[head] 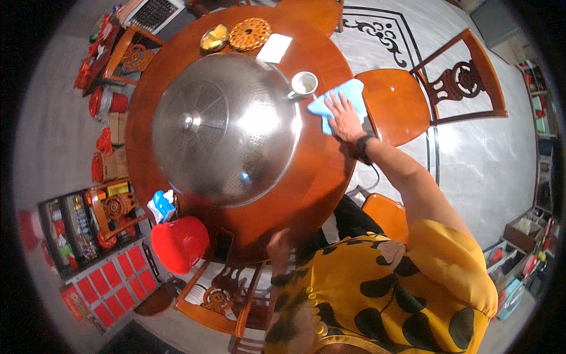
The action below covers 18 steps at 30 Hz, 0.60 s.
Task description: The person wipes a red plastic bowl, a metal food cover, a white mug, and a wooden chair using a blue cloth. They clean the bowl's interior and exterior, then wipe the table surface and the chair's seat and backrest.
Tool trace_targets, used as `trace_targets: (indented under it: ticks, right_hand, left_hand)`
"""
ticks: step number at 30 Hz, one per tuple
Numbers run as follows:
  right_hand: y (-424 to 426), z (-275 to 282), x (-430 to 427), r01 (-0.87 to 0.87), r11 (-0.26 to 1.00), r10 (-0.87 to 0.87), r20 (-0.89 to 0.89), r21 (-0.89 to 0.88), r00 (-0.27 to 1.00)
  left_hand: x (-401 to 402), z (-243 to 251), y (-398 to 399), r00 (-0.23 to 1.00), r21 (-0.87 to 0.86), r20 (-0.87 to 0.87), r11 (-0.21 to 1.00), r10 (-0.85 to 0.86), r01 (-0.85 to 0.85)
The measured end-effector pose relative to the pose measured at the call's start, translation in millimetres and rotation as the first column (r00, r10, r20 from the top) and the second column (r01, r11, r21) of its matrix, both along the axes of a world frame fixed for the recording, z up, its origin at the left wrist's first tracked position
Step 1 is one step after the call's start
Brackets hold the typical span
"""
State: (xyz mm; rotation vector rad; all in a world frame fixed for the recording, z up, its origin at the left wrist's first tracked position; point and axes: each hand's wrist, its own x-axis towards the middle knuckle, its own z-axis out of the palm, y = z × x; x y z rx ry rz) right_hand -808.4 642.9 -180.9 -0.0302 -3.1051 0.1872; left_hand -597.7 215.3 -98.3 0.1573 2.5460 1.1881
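Observation:
My right hand (346, 118) lies flat on a light blue cloth (358, 94), fingers spread, at the right edge of a round wooden table (318, 177). A dark band circles that wrist. Just beyond the fingertips stands a white mug (304, 83), its handle toward a large perforated metal dome cover (212, 163). The dome, with a knob on top, takes up much of the tabletop. My left hand (278, 242), blurred and in shadow, is by the table's near edge; its fingers are unclear and I see no object in it.
A bowl of yellow pieces (214, 39), a woven round mat (250, 34) and a white paper (274, 48) lie at the far side. A wooden chair (398, 106) adjoins the table's right edge. A red rounded object (180, 244) and a tissue pack (162, 205) are lower left.

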Motion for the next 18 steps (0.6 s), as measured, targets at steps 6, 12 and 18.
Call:
trace_targets:
  ticks: [6, 12, 18]
  right_hand:
    - [-81, 9, 111, -0.353, 0.762, 0.335, -0.136, -0.543, 0.932]
    - [-144, 57, 118, 0.325, 0.029, 0.126, 0.326, -0.945, 0.937]
    - [-215, 203, 88, -0.339, 0.601, 0.439, -0.055, -0.724, 0.897]
  left_hand:
    - [-24, -7, 10, 0.999, 0.156, 0.037, 0.988, 0.017, -0.023]
    - [-105, 65, 53, 0.935, 0.511, 0.353, 0.833, 0.022, -0.212]
    - [-131, 146, 54, 0.864, 0.642, 0.495, 0.708, -0.090, -0.293]
